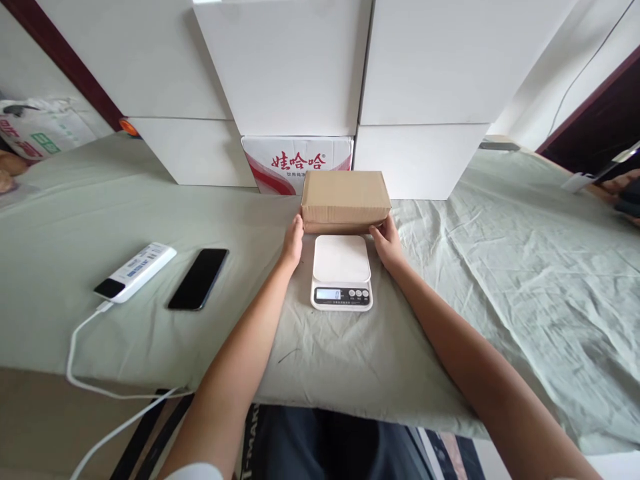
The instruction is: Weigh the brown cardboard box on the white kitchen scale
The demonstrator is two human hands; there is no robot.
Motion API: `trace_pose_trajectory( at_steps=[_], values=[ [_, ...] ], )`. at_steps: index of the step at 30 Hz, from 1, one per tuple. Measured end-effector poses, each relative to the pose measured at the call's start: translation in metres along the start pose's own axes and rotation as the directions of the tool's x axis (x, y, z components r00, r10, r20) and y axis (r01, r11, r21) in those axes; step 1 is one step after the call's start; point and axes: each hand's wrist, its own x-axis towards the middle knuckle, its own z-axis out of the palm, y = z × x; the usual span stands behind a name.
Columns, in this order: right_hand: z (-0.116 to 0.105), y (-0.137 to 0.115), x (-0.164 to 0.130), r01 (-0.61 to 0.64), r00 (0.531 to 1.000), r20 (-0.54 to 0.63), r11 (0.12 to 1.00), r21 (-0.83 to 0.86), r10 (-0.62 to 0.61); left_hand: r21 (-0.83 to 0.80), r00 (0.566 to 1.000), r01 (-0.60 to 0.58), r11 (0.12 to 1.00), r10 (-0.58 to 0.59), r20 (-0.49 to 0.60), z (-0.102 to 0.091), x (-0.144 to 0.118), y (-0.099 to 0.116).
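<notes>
A brown cardboard box [347, 193] is between my two hands, just behind a white kitchen scale [342, 260]. My left hand [294, 239] presses on the box's left side, thumb up. At the lower right corner of the box, my right hand [387, 243] grips it with the thumb on the front face. Nothing lies on the scale's platform, and its lit display [329, 294] reads 0. Whether the box rests on the cloth or is slightly raised, I cannot tell.
A black phone [199, 279] and a white power bank [135, 272] with a white cable [73, 353] lie to the left. White boxes [425, 160] and a printed carton [297, 160] stand stacked behind on the green cloth [450, 253]. Another person's hand [625, 183] shows at the right edge.
</notes>
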Motion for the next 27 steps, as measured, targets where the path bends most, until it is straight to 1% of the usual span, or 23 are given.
trace_pose_trajectory(
  at_steps=[1, 2, 4, 5, 7, 8, 10, 13, 16, 18, 23, 27],
  values=[
    [-0.001, -0.008, -0.002, 0.037, 0.999, 0.005, 0.999, 0.019, -0.037, -0.034, 0.999, -0.047, 0.998, 0.046, -0.021, -0.001, 0.001, 0.011],
    [-0.002, -0.018, -0.005, 0.072, 0.997, 0.001, 0.997, 0.035, -0.072, -0.046, 0.993, -0.119, 0.992, 0.117, -0.034, -0.003, 0.001, 0.025],
    [-0.009, -0.04, -0.017, 0.123, 0.992, -0.012, 0.99, 0.061, -0.123, -0.041, 0.96, -0.262, 0.964, 0.255, -0.115, -0.005, -0.003, 0.055],
    [-0.014, -0.05, -0.026, 0.141, 0.99, -0.025, 0.987, 0.071, -0.139, -0.035, 0.938, -0.311, 0.95, 0.3, -0.173, -0.005, -0.008, 0.069],
    [-0.022, -0.063, -0.049, 0.154, 0.988, 0.008, 0.987, 0.056, -0.154, -0.019, 0.899, -0.363, 0.931, 0.345, -0.269, -0.003, -0.022, 0.089],
    [-0.025, -0.066, -0.062, 0.157, 0.987, 0.018, 0.987, 0.032, -0.157, -0.02, 0.892, -0.365, 0.931, 0.343, -0.294, -0.001, -0.031, 0.094],
    [-0.028, -0.064, -0.084, 0.154, 0.988, -0.01, 0.988, -0.005, -0.154, -0.028, 0.901, -0.332, 0.943, 0.308, -0.304, 0.003, -0.047, 0.095],
    [-0.026, -0.053, -0.104, 0.124, 0.991, -0.042, 0.992, -0.039, -0.125, -0.03, 0.921, -0.281, 0.959, 0.261, -0.29, 0.007, -0.059, 0.083],
    [-0.024, -0.045, -0.108, 0.143, 0.987, -0.053, 0.984, -0.106, -0.149, -0.027, 0.928, -0.251, 0.967, 0.233, -0.289, 0.006, -0.059, 0.073],
    [-0.025, -0.043, -0.107, 0.161, 0.984, -0.056, 0.978, -0.131, -0.17, -0.039, 0.936, -0.215, 0.976, 0.194, -0.295, 0.006, -0.058, 0.068],
    [-0.029, -0.035, -0.108, 0.14, 0.987, -0.061, 0.986, -0.087, -0.145, -0.117, 0.948, -0.113, 0.987, 0.071, -0.311, 0.007, -0.059, 0.055],
    [-0.028, -0.031, -0.11, 0.133, 0.989, -0.048, 0.989, -0.068, -0.137, -0.117, 0.941, -0.087, 0.989, 0.043, -0.336, 0.006, -0.059, 0.047]
  ],
)
